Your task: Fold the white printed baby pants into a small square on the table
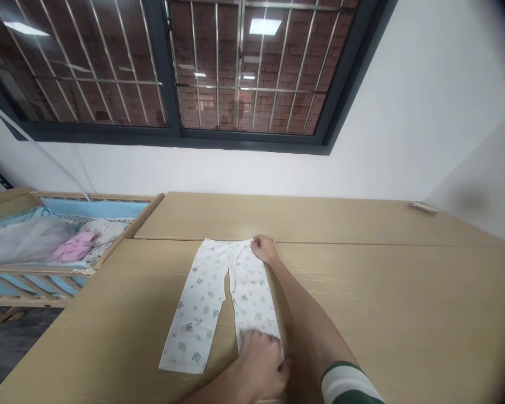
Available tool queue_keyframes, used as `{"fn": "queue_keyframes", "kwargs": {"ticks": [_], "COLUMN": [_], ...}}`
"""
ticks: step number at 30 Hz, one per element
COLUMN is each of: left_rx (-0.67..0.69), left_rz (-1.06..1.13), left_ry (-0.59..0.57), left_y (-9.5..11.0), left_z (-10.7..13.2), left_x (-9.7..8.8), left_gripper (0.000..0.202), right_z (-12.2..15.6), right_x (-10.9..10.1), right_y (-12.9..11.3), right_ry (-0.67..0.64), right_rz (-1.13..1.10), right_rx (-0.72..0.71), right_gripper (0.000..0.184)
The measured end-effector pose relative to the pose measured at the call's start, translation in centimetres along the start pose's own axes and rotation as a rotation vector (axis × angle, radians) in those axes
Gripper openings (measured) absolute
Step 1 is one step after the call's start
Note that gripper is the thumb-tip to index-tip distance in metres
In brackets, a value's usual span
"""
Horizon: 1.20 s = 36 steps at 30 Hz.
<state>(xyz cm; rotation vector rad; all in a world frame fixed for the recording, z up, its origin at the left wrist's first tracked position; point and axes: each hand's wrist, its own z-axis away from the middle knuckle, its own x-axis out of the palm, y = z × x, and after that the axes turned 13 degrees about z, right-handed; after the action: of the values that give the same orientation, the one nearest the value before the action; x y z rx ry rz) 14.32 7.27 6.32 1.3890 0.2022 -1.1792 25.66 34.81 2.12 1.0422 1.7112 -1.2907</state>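
Observation:
A pair of small white baby pants (206, 286) with green and pink printed motifs lies flat on the table, waistband at the far side and legs toward me. My right hand (264, 249) pinches the right corner of the waistband. Down at the lower part of the right leg is my left hand (261, 359), its fingers curled on the fabric and slightly blurred. The hem of that leg is partly hidden behind it. The left leg lies spread out, its hem in view.
The tan table (382, 308) has a seam across its far part. A wooden crib (126, 241) on the left holds a pink cloth (73, 247) and white bedding. Behind stand a white wall and a dark-framed window (252, 137) with metal bars. A small pale object (423, 207) lies at the far right.

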Motion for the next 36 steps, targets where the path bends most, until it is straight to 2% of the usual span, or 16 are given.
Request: {"fn": "queue_keyframes", "kwargs": {"ticks": [4, 6, 11, 14, 16, 21, 26, 30, 36], "left_rx": [0.036, 0.070, 0.093, 0.085, 0.075, -0.026, -0.219, -0.247, -0.270], "left_rz": [-0.020, 0.057, 0.531, 0.800, 0.850, 0.759, 0.409, 0.177, -0.057], "left_ry": [0.009, 0.034, 0.149, 0.246, 0.343, 0.567, 0.738, 0.800, 0.792], "left_y": [-0.3, -0.6, -2.5, -4.4, -5.6, -9.3, -13.8, -16.0, -16.6], "left_z": [0.2, 0.8, 4.0, 7.0, 9.2, 13.3, 15.4, 16.1, 16.3], "left_x": [-0.9, -1.6, -3.4, -4.5, -5.2, -6.2, -5.0, -3.8, -3.3], "left_gripper": [0.032, 0.028, 0.038, 0.044, 0.049, 0.052, 0.046, 0.041, 0.036], "right_z": [0.3, 0.6, 0.7, 0.0, -0.7, -1.8, -1.4, -0.9, -0.5], "right_x": [-0.3, -0.6, -1.7, -1.9, -1.5, 0.6, 3.1, 4.8, 5.7], "right_y": [-0.2, -0.4, -2.1, -4.6, -6.8, -13.1, -18.0, -20.3, -21.2], "right_ry": [0.009, 0.013, 0.028, 0.041, 0.045, 0.026, 0.021, -0.004, -0.060], "right_rz": [-0.089, -0.152, -0.350, -0.452, -0.488, -0.471, -0.364, -0.272, -0.191], "right_rx": [0.037, 0.061, 0.156, 0.190, 0.196, 0.194, 0.220, 0.219, 0.152], "right_gripper": [0.014, 0.018, 0.021, 0.025, 0.028, 0.027, 0.022, 0.015, 0.014]}}
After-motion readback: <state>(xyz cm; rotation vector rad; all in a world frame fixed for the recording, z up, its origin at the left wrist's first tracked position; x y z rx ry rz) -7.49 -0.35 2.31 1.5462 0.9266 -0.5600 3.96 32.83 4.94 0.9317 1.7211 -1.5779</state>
